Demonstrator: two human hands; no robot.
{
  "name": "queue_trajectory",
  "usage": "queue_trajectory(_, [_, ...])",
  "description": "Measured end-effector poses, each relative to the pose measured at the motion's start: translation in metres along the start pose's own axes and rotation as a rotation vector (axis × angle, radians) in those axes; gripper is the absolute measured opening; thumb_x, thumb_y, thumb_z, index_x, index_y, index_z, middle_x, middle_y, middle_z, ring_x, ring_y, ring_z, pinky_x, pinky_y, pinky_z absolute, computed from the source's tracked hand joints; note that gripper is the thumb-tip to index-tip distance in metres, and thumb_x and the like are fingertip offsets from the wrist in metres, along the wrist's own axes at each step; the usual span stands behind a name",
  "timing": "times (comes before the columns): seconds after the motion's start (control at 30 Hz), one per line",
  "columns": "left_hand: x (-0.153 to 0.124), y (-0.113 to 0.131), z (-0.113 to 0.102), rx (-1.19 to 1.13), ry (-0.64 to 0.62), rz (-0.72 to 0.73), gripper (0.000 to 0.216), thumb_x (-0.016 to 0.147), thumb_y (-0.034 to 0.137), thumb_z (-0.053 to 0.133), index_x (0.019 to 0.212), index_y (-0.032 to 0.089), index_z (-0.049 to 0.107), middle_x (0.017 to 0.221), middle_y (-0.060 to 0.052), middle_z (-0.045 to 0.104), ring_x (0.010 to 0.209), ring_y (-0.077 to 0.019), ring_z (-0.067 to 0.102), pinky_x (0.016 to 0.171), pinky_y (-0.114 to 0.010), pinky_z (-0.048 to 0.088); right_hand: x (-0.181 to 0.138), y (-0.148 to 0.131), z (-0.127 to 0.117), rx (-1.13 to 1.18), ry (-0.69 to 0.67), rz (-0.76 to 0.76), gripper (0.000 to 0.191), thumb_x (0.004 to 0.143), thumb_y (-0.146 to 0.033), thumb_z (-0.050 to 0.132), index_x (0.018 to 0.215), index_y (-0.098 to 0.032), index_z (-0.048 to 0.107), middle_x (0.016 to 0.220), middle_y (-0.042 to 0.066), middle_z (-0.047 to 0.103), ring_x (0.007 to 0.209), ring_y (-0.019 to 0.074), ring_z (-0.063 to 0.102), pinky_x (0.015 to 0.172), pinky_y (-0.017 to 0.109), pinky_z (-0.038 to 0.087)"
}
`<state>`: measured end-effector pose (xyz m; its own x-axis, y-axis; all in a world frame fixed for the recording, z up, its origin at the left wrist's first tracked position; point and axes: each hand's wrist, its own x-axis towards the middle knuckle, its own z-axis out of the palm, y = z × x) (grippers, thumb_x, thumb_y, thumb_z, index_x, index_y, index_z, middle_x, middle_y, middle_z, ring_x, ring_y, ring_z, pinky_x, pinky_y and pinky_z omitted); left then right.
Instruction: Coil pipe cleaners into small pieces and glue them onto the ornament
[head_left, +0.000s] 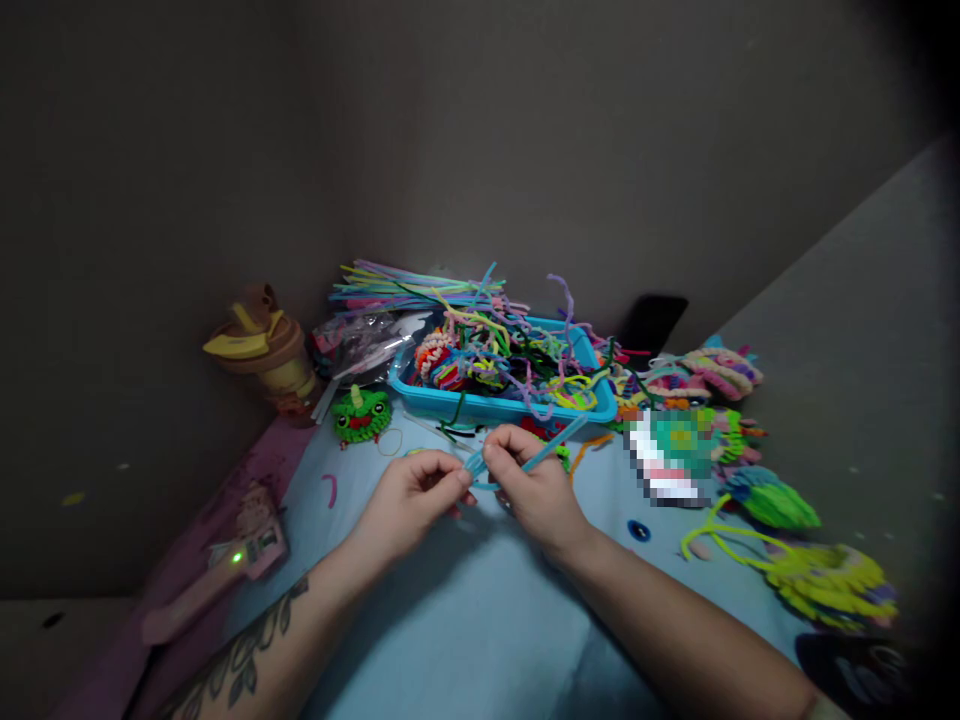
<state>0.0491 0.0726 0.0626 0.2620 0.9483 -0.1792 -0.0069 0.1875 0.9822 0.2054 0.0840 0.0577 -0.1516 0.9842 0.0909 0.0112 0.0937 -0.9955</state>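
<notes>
Two bare hands, head view: left hand (pixel 416 500) and right hand (pixel 538 492) both pinch a thin light-blue strip (pixel 553 445). It's folded double at the fingertips, one straight length slanting up past the right hand. Blue tray (pixel 499 405) just beyond grip; green figure (pixel 362 418) beyond-left.

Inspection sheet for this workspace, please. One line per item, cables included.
Surface: light-blue cover, dark shadow under the arms.
Work in hand: light-blue fuzzy strand, pinched between both hands.
Clutter: blue tray heaped with tangled coloured strands; green fuzzy figure left of it; yellow fuzzy piece at right; lidded cup far left. Pixelated patch at right unreadable.
Hands: left hand and right hand, both pinching the strand.
Cables: dark cord at the pink device; its far end is out of frame.
Surroundings: plain grey wall behind.
</notes>
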Motion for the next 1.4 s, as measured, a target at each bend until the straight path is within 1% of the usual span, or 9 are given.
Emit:
queue_trajectory(0.17, [0.002, -0.006, -0.002, -0.061, 0.140, 0.013, 0.028, 0.076, 0.042, 0.066, 0.070, 0.015, 0.060, 0.057, 0.001, 0.061, 0.051, -0.0081, 0.050, 0.049, -0.019, 0.037, 0.002, -0.001, 0.002, 0.038, -0.091, 0.014, 0.033, 0.072, -0.048, 0.068, 0.082, -0.018, 0.056, 0.066, -0.003, 0.052, 0.050, 0.0081, 0.041, 0.045, 0.021, 0.032])
queue_trajectory(0.27, [0.004, -0.009, -0.004, -0.115, 0.182, 0.002, 0.030, 0.075, 0.043, 0.067, 0.070, 0.015, 0.059, 0.057, 0.002, 0.060, 0.050, -0.0074, 0.048, 0.048, -0.019, 0.036, 0.001, -0.001, 0.004, -0.028, -0.033, -0.010, 0.024, 0.072, -0.038, 0.069, 0.079, -0.019, 0.056, 0.065, -0.003, 0.054, 0.049, 0.0085, 0.043, 0.045, 0.021, 0.033])
queue_trajectory(0.4, [0.004, -0.010, -0.003, -0.229, 0.180, -0.025, 0.029, 0.073, 0.041, 0.069, 0.068, 0.015, 0.059, 0.052, 0.004, 0.054, 0.047, -0.0062, 0.045, 0.046, -0.018, 0.032, -0.002, 0.002, 0.005, -0.193, 0.038, -0.250, 0.012, 0.077, -0.024, 0.065, 0.068, -0.019, 0.058, 0.063, -0.002, 0.057, 0.059, 0.0123, 0.053, 0.056, 0.024, 0.042])
queue_trajectory(0.53, [0.005, -0.005, -0.001, -0.373, 0.195, -0.102, 0.029, 0.065, 0.038, 0.075, 0.067, 0.015, 0.059, 0.054, 0.005, 0.053, 0.047, -0.0060, 0.045, 0.047, -0.018, 0.032, -0.006, 0.010, 0.007, -0.324, -0.052, -0.550, 0.008, 0.080, -0.016, 0.065, 0.073, -0.020, 0.063, 0.068, 0.001, 0.063, 0.067, 0.0139, 0.059, 0.063, 0.026, 0.046])
queue_trajectory(0.63, [0.006, -0.003, -0.001, -0.392, 0.201, -0.129, 0.030, 0.062, 0.038, 0.077, 0.069, 0.015, 0.060, 0.056, 0.004, 0.055, 0.047, -0.0060, 0.045, 0.046, -0.018, 0.032, -0.007, 0.012, 0.008, -0.333, -0.061, -0.606, 0.007, 0.080, -0.014, 0.064, 0.076, -0.020, 0.064, 0.070, 0.001, 0.064, 0.068, 0.0136, 0.059, 0.062, 0.025, 0.046])
queue_trajectory(0.9, [0.004, -0.001, -0.007, -0.227, 0.131, -0.055, 0.029, 0.068, 0.039, 0.072, 0.065, 0.014, 0.059, 0.049, 0.005, 0.048, 0.043, -0.0054, 0.038, 0.043, -0.019, 0.027, 0.002, 0.002, -0.004, -0.201, 0.056, -0.306, 0.008, 0.074, -0.020, 0.069, 0.068, -0.020, 0.064, 0.067, 0.000, 0.060, 0.064, 0.0143, 0.055, 0.060, 0.026, 0.043])
queue_trajectory(1.07, [0.001, 0.004, -0.007, -0.067, 0.036, -0.028, 0.027, 0.072, 0.039, 0.066, 0.064, 0.014, 0.059, 0.054, 0.003, 0.051, 0.048, -0.0070, 0.040, 0.047, -0.020, 0.030, 0.008, 0.006, -0.009, 0.035, -0.004, -0.115, 0.012, 0.072, -0.028, 0.072, 0.073, -0.019, 0.062, 0.066, -0.002, 0.056, 0.059, 0.0120, 0.050, 0.054, 0.024, 0.040])
queue_trajectory(1.23, [-0.001, 0.008, -0.006, -0.007, -0.042, -0.006, 0.028, 0.074, 0.039, 0.064, 0.063, 0.015, 0.058, 0.057, 0.003, 0.050, 0.051, -0.0082, 0.041, 0.050, -0.021, 0.031, 0.016, 0.010, -0.012, 0.272, -0.059, -0.157, 0.024, 0.067, -0.034, 0.079, 0.071, -0.020, 0.060, 0.071, -0.002, 0.056, 0.069, 0.0127, 0.052, 0.060, 0.024, 0.042])
queue_trajectory(1.4, [0.000, 0.008, -0.009, -0.014, -0.122, -0.019, 0.026, 0.073, 0.038, 0.064, 0.062, 0.015, 0.058, 0.058, 0.003, 0.051, 0.051, -0.0082, 0.041, 0.051, -0.022, 0.033, 0.017, 0.005, -0.009, 0.427, -0.151, 0.010, 0.037, 0.058, -0.042, 0.082, 0.068, -0.019, 0.055, 0.075, 0.000, 0.061, 0.051, 0.0086, 0.047, 0.042, 0.020, 0.034])
